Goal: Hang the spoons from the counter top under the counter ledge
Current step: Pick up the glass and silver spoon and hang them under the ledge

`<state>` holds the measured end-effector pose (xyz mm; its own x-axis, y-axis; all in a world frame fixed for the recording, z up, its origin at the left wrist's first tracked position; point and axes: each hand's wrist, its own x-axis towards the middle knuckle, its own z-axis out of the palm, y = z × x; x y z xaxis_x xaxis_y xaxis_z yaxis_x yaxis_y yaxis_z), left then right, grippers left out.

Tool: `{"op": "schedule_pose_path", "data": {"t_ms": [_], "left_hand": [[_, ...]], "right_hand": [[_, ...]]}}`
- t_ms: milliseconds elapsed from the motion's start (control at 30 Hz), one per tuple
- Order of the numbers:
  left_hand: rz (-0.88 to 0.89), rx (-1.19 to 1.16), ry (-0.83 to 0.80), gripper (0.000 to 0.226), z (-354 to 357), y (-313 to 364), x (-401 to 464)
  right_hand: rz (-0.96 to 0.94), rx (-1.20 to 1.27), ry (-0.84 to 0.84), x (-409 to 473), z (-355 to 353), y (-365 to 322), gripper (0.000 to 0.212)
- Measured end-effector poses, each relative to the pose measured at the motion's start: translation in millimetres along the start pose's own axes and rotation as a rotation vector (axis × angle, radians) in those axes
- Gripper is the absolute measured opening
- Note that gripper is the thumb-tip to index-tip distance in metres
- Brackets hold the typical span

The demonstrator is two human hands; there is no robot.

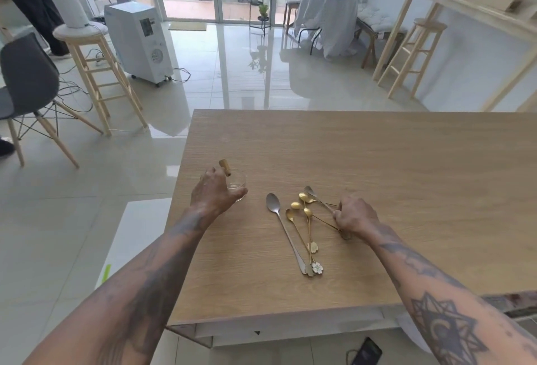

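Observation:
Several spoons lie in a loose pile on the wooden counter top (377, 161). A long silver spoon (283, 225) is at the pile's left. Small gold spoons (303, 213) with flower-shaped handle ends (317, 267) fan out beside it. My right hand (356, 215) rests on the right side of the pile, fingers closed around the handles of one or more spoons. My left hand (213, 193) grips a small clear glass cup (239, 187) with a wooden handle (224, 166) near the counter's left edge. The ledge (290, 327) runs along the near edge below.
A dark phone (366, 352) with a cable lies below the near edge. Left of the counter is tiled floor with a wooden stool (96, 74), a grey chair (26, 83) and a white appliance (139, 39). A person's legs stand at far left.

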<state>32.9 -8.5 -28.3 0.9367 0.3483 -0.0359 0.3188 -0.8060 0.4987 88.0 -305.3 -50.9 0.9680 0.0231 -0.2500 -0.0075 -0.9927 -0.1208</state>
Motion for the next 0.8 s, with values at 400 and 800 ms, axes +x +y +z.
{"op": "schedule_pose_path", "data": {"t_ms": [400,800], "left_hand": [[0.011,-0.102,0.032,0.067,-22,-2,-12],[0.022,-0.115,0.044,0.07,-39,-18,-26]], "right_hand": [[-0.179,0.395,-0.158,-31,-33,-49,0.014],[-0.077,0.286,-0.12,-77,13,-97,0.025]]}}
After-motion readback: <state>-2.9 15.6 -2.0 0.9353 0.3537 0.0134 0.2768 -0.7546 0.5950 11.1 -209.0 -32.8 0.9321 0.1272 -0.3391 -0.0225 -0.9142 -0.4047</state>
